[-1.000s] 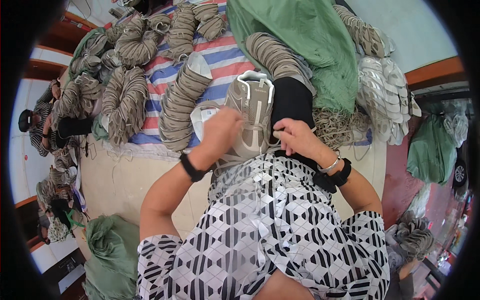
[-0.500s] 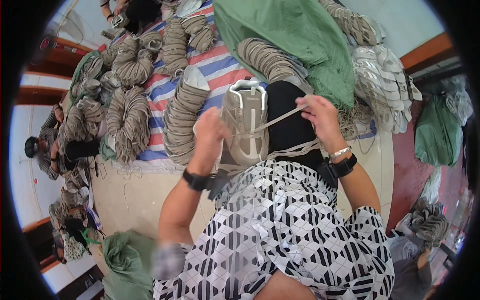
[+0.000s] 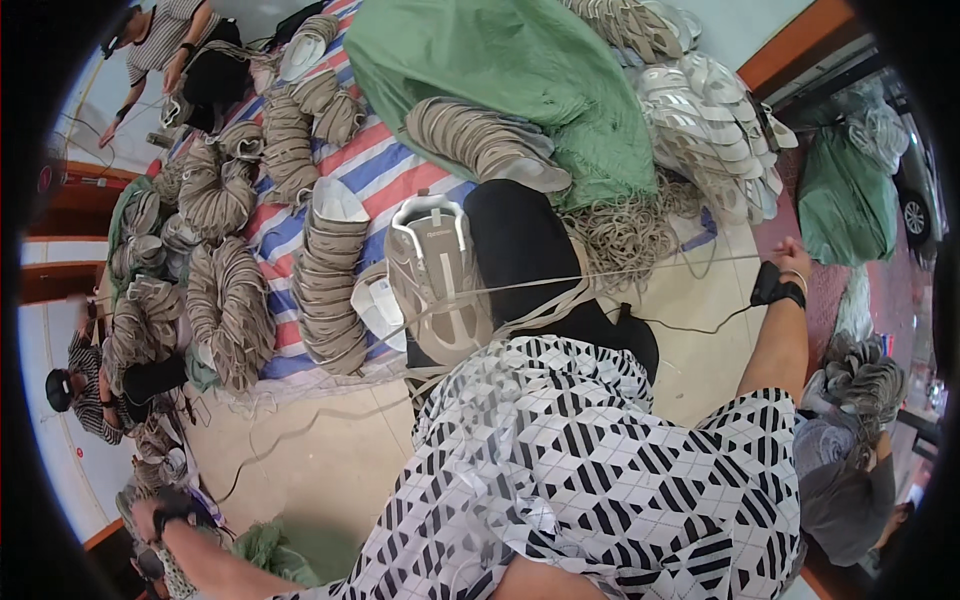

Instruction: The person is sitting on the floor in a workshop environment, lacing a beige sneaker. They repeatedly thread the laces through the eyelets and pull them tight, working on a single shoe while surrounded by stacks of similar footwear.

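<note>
A taupe shoe upper (image 3: 447,300) with a white-edged collar rests by my black-clad leg (image 3: 515,235). My right hand (image 3: 793,258) is far out to the right, its fingers pinched on a thin beige shoelace (image 3: 660,266) that runs taut from the upper's front. More laces (image 3: 548,312) drape across my leg. Low at the far left, my left hand (image 3: 148,518) is stretched out; its fingers are small and unclear. A slack lace (image 3: 300,425) trails from the upper toward that side, but whether the hand holds it is not visible.
Several curved stacks of taupe uppers (image 3: 330,275) lie on a striped tarp (image 3: 385,160) ahead. A green sheet (image 3: 500,70) and a tangled lace heap (image 3: 620,235) are beyond my leg. Green sacks (image 3: 850,200) stand right. Other people (image 3: 165,45) sit at left.
Both hands have swung apart from beside the upper, the right one far right drawing the shoelace out, the left one far down left. The view has shifted.
</note>
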Tool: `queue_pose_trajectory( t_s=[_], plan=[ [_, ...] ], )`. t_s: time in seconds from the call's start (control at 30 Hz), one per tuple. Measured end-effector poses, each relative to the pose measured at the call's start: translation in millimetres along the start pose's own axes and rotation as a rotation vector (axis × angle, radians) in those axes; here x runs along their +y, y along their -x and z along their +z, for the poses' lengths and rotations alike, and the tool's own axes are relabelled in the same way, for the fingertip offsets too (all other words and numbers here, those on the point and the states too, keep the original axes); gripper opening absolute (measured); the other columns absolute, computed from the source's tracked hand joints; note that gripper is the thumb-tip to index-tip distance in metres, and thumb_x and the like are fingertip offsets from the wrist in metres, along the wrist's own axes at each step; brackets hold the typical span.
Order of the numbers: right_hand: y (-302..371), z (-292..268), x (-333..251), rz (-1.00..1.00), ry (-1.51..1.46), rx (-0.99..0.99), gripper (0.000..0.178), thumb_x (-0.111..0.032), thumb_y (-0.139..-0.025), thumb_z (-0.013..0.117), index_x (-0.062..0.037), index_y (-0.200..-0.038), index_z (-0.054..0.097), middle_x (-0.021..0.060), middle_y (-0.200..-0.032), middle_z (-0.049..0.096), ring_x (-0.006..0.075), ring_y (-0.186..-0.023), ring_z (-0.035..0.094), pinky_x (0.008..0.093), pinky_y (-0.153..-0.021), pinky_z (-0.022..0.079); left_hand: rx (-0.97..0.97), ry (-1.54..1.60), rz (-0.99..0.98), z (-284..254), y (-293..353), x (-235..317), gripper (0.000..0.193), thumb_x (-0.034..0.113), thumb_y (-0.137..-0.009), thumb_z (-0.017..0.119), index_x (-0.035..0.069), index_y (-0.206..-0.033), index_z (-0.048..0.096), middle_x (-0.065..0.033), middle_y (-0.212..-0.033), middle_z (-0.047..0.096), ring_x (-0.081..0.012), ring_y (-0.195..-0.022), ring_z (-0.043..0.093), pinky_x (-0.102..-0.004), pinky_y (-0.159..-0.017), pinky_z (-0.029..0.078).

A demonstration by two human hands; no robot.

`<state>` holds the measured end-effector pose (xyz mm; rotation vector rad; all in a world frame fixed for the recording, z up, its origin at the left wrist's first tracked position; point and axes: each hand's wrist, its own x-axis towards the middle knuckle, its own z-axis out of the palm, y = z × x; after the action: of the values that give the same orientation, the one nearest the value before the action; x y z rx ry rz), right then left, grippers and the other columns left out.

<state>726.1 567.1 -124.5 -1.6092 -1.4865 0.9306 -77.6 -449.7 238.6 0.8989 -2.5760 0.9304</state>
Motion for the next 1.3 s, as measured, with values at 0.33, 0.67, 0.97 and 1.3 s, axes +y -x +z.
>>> queue_pose_trajectory(
  t_s=[0.33,0.67,0.97,1.3],
  plan=[
    [31,-169,-3,0.178,1.026,0.098,0.033,-0.014,-0.077,0.067,-0.0049,-0.109,0.066,0.0046,-0.101,0.069,0.0172,-0.084,0.063,0.0312,-0.075,0.049,0.045,0.171,-0.088,-20,-25,-56,0.03,0.013,-0.088,0.046,0.003,-0.112,0.062,-0.0046,-0.098,0.06,-0.0167,-0.08,0.049,-0.0307,-0.063,0.04],
    [23,-10,-3,-0.578,1.408,-0.211,0.021,-0.02,-0.077,0.061,-0.0134,-0.093,0.072,0.0144,-0.084,0.064,0.0344,-0.082,0.062,0.0452,-0.071,0.048,-0.259,1.402,0.276,23,-10,79,0.037,0.004,-0.087,0.044,0.004,-0.122,0.058,0.0017,-0.084,0.057,-0.0051,-0.059,0.041,-0.0211,-0.047,0.031],
    [293,335,-283,-1.058,0.121,-1.017,0.013,-0.012,-0.084,0.06,-0.0015,-0.089,0.066,0.0115,-0.083,0.061,0.025,-0.082,0.059,0.0335,-0.067,0.05,-1.211,1.323,1.35,-188,444,284,0.027,0.014,-0.089,0.05,0.007,-0.109,0.067,-0.0018,-0.078,0.064,-0.0126,-0.06,0.056,-0.0276,-0.056,0.045],
    [381,327,-273,-0.533,0.252,-1.23,0.015,-0.012,-0.082,0.057,0.0012,-0.077,0.063,0.0162,-0.067,0.063,0.0268,-0.056,0.065,0.0369,-0.06,0.053,-0.628,0.902,1.965,-180,522,318,0.021,0.021,-0.084,0.06,0.002,-0.088,0.069,-0.0192,-0.08,0.067,-0.0341,-0.074,0.066,-0.0408,-0.067,0.051]
  ],
)
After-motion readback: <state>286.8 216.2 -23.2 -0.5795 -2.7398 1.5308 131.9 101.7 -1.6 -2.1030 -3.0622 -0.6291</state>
